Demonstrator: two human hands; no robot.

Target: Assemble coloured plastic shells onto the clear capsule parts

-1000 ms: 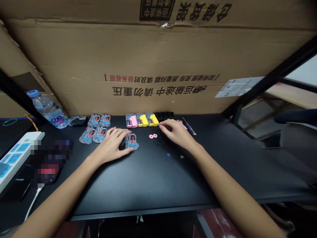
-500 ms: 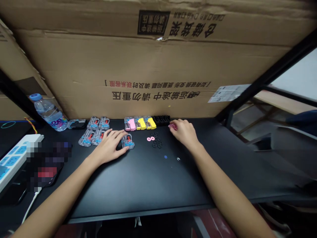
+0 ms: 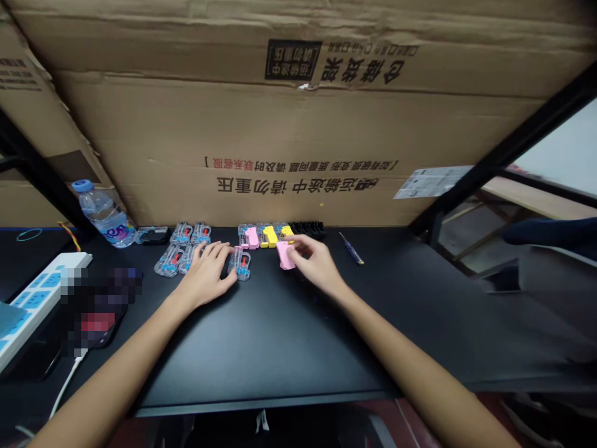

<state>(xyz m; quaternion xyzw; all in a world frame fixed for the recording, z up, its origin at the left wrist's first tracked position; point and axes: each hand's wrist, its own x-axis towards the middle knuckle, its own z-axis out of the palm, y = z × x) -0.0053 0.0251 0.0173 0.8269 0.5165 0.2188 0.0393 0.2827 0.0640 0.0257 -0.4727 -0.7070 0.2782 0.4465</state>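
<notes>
My left hand (image 3: 208, 274) lies palm down with fingers stretched and apart. Its thumb and fingertips are at the left edge of a clear plastic gun-shaped piece (image 3: 242, 266) with red and blue inner parts. My right hand (image 3: 317, 264) pinches a pink plastic piece (image 3: 285, 255) between thumb and fingers, just right of the clear piece. Behind the hands stands a row of similar clear pieces, one with a pink part (image 3: 252, 238) and two with yellow parts (image 3: 269, 236). Several more clear pieces (image 3: 168, 260) lie left of my left hand, one partly covered by it.
Black ridged parts (image 3: 308, 229) sit at the back by the cardboard (image 3: 298, 130). A screwdriver (image 3: 351, 249) lies at the right. On the left are a water bottle (image 3: 107, 218), a power strip (image 3: 44, 298), a phone with a white cable (image 3: 68, 381) and a dark device (image 3: 153, 235).
My right hand has moved left with the pink piece, uncovering the screwdriver. The small pink and black rings on the table are now out of sight. My left hand has barely moved.
</notes>
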